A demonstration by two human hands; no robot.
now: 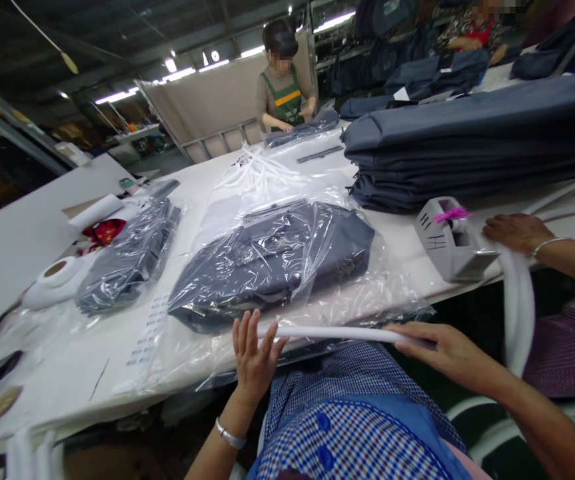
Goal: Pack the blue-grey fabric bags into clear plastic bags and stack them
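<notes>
A dark folded garment lies inside a clear plastic bag [272,257] on the white table in front of me. A long white strip [332,332] runs along the bag's open near edge. My left hand [253,357] rests with fingers stretched flat against the strip's left end. My right hand [437,350] lies over the strip's right end, fingers pressed down on it.
A second bagged garment [130,257] and a white tape roll [57,272] lie to the left. A grey tape dispenser [447,241] stands right, beside another person's hand [514,232]. Stacked dark fabric [472,143] fills the far right; a person in a green apron [284,87] works behind.
</notes>
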